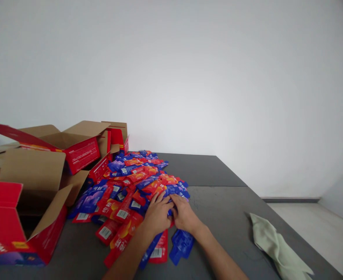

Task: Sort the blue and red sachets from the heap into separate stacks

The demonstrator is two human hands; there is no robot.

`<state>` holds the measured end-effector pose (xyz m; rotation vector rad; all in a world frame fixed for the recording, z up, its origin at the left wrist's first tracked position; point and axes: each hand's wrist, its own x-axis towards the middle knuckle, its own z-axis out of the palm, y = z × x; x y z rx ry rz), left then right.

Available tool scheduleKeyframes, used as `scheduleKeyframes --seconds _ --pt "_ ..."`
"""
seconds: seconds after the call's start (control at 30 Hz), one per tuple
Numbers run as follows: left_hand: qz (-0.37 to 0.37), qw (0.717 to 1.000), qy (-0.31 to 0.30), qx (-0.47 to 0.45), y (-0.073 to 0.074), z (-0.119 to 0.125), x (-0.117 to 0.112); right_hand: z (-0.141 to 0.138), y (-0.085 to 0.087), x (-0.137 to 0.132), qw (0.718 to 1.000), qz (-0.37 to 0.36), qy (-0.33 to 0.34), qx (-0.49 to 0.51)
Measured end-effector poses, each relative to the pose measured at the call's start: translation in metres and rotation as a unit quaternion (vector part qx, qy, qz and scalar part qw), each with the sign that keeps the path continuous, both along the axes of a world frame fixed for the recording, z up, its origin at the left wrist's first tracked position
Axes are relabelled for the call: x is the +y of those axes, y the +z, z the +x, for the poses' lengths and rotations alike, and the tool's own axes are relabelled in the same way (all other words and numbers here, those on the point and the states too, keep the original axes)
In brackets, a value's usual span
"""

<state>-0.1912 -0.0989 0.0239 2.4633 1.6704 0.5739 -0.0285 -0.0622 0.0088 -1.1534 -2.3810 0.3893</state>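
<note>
My left hand (pixel 157 216) and my right hand (pixel 185 215) meet at the near edge of a heap of flat spouted pouches (pixel 148 177), some red, some blue. Their fingers are bent and close together around a blue pouch (pixel 170 212), which shows only in part between them. Fingertips of both hands touch the heap. Below my right hand, a blue pouch (pixel 182 244) lies apart, its back up. A red pouch (pixel 160 249) with a barcode lies between my forearms. More red pouches (pixel 121 239) spread out left of my left forearm.
Red cardboard boxes with raised flaps stand on the left: one near box (pixel 46 237), one behind it (pixel 84 153), another at the back (pixel 117 136). A pale green cloth (pixel 276 245) lies on the dark table (pixel 220 202) at right. A white wall rises behind.
</note>
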Motion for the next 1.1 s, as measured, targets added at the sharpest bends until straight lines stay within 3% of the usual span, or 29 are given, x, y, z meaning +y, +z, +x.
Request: scheduleKeyframes --seconds 0.23,0.43,0.57,0.77,1.1 --pt "-0.010 1.000 -0.007 0.023 0.005 -0.020 0.007 -0.011 -0.007 0.000 1.000 0.017 -0.007 -0.006" --pt "0.015 0.999 0.012 0.038 -0.001 -0.016 -0.003 0.000 -0.006 0.007 0.990 -0.033 -0.117 -0.071" --pt "0.015 0.998 -0.001 0.054 -0.007 -0.017 -0.006 -0.003 -0.014 0.006 0.982 -0.085 -0.133 -0.107" --pt "0.041 0.997 -0.032 0.056 -0.007 -0.037 -0.006 -0.023 -0.023 -0.004 0.982 -0.069 -0.145 -0.103" --pt "0.047 0.996 -0.027 0.069 0.007 -0.071 -0.003 -0.071 -0.025 -0.013 0.977 -0.075 -0.188 -0.070"
